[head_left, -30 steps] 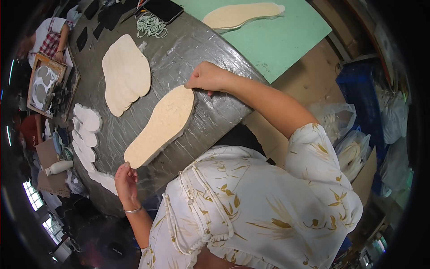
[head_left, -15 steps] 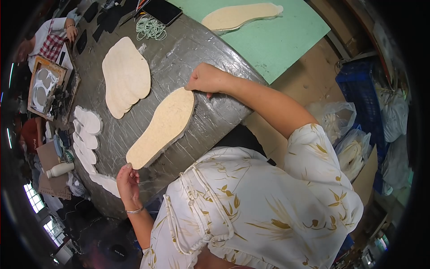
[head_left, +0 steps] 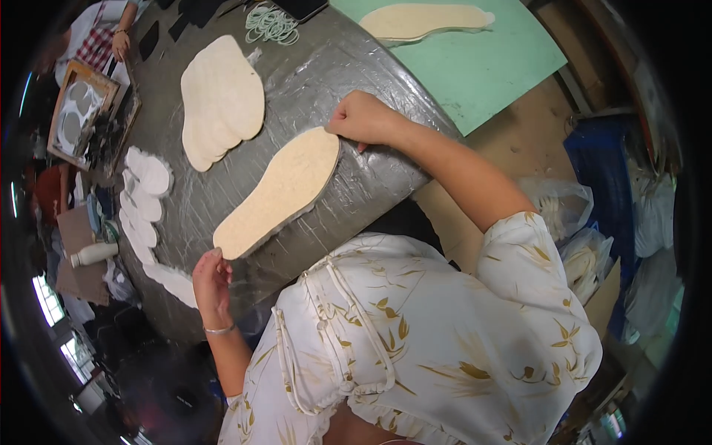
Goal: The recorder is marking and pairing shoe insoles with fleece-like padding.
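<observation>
A cream insole (head_left: 285, 185) with a fuzzy edge lies slantwise over the near part of the grey table. Its narrow heel end is pinched in my left hand (head_left: 213, 285), which has a bracelet at the wrist. The wide toe end is pinched between the thumb and fingers of my right hand (head_left: 365, 119). Beyond it, a fanned stack of cream insoles (head_left: 222, 100) rests on the table. White fluffy insoles (head_left: 144, 211) overlap in a row along the table's left side.
The table (head_left: 356, 189) has a shiny, wrinkled cover. A green board (head_left: 475, 81) at the far right carries another insole (head_left: 423, 21). Pale green cords (head_left: 271, 26) lie at the back. A co-worker's hand (head_left: 121, 46) is at far left; a blue crate (head_left: 604, 163) and plastic bags (head_left: 560, 204) stand right.
The whole view has shifted, so the table's things appear higher and slightly to the right. Both hands keep their pinch on the insole's ends; its place on the table looks about the same.
</observation>
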A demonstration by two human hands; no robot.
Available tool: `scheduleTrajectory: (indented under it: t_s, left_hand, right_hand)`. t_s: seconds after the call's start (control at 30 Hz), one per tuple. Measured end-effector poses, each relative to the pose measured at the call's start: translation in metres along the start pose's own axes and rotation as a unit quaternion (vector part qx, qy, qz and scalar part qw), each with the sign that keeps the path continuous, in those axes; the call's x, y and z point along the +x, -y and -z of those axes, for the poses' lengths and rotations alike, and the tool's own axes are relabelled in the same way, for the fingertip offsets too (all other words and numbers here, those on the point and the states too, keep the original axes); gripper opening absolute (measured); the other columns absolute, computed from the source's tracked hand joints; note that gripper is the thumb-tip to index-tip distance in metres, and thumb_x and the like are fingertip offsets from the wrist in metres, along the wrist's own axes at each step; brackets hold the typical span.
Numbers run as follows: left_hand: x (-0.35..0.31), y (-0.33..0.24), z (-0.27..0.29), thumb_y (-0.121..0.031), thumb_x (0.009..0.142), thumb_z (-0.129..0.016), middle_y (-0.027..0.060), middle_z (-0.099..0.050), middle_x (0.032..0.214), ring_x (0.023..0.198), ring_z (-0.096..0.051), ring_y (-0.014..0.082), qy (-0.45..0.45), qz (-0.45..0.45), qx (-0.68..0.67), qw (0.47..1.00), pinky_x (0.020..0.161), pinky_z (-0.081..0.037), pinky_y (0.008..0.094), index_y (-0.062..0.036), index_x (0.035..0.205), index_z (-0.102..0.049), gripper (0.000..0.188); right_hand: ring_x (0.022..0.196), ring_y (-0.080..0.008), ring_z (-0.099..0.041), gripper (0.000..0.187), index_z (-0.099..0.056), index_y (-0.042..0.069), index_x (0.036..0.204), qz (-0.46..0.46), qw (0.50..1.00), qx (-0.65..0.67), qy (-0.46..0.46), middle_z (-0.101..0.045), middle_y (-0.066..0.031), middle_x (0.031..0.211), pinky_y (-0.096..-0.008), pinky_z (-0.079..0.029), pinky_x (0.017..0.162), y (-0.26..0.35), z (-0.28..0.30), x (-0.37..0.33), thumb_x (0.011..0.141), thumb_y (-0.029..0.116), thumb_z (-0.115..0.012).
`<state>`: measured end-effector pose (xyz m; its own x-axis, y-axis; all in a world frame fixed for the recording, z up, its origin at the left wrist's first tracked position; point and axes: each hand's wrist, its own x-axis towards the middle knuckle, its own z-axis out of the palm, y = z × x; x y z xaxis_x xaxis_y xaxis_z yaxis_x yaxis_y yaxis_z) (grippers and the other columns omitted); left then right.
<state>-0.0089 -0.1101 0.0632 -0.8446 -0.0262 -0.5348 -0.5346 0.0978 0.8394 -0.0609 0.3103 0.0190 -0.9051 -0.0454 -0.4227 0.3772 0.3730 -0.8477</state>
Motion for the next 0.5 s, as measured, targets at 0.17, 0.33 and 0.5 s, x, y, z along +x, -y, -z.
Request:
scheduleTrajectory:
  t_s: [0.17, 0.33, 0.5]
  left_hand:
    - [-0.003, -0.002, -0.006, -0.023, 0.089, -0.067, -0.0007, -0.055, 0.068, 0.061, -0.055, 0.0107, -0.012, 0.001, 0.003, 1.0, 0.049, -0.037, 0.0223, -0.0037, 0.092, -0.062, 0.02]
    - [-0.002, 0.002, -0.003, -0.022, 0.088, -0.068, -0.0011, -0.055, 0.068, 0.061, -0.055, 0.0102, -0.01, 0.005, -0.022, 1.0, 0.049, -0.036, 0.0222, -0.0042, 0.091, -0.063, 0.018]
    - [-0.002, 0.009, -0.005, -0.021, 0.088, -0.068, -0.0004, -0.057, 0.07, 0.061, -0.055, 0.0097, 0.004, 0.005, -0.029, 1.0, 0.05, -0.037, 0.0221, -0.004, 0.089, -0.063, 0.017]
  right_hand:
    - [0.044, -0.0203, -0.061, 0.028, -0.066, -0.006, 0.072, 0.021, 0.999, -0.014, -0.022, -0.062, -0.0139, 0.059, -0.0324, -0.052, 0.047, 0.001, -0.007, 0.001, 0.081, 0.021, -0.065]
    - [0.053, -0.0133, -0.058, 0.028, -0.068, -0.003, 0.08, 0.0, 1.0, -0.017, -0.02, -0.06, -0.0046, 0.067, -0.0274, -0.051, 0.046, -0.004, -0.01, -0.002, 0.082, 0.024, -0.071]
    - [0.054, -0.0141, -0.06, 0.028, -0.068, -0.002, 0.083, 0.016, 0.995, -0.037, -0.089, -0.062, -0.0065, 0.067, -0.0285, -0.05, 0.048, -0.002, -0.017, -0.008, 0.081, 0.026, -0.072]
